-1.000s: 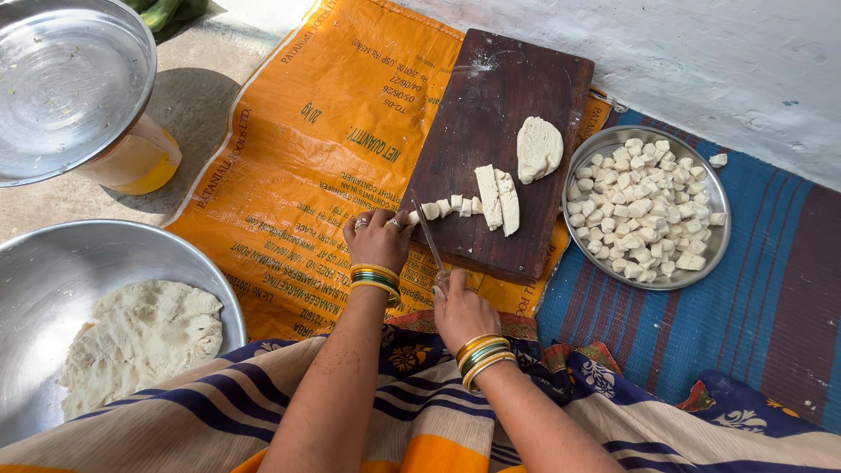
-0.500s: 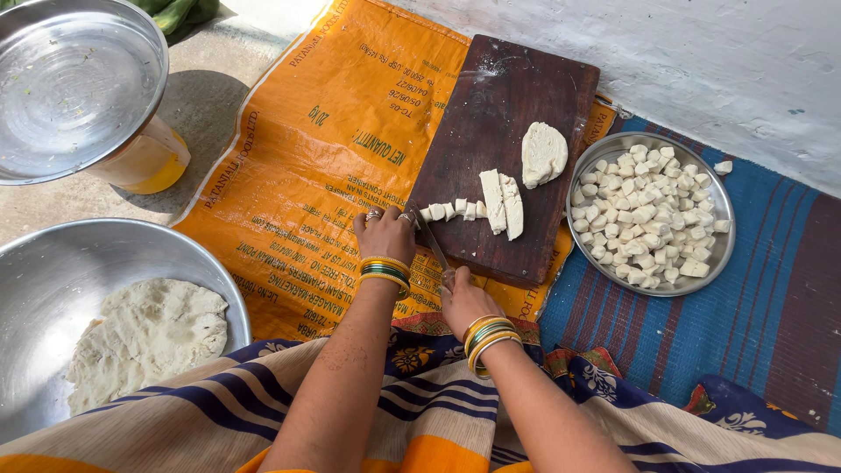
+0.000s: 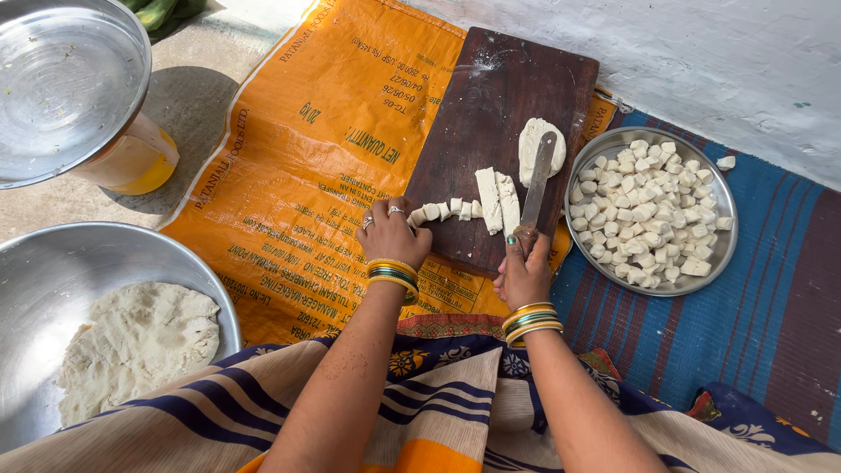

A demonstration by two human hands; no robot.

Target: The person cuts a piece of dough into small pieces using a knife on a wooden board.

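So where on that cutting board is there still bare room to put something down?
The far end of the cutting board, beyond the white lump, is bare. The near end is crowded: small cubes, strips, the knife and both hands. The plate is full.
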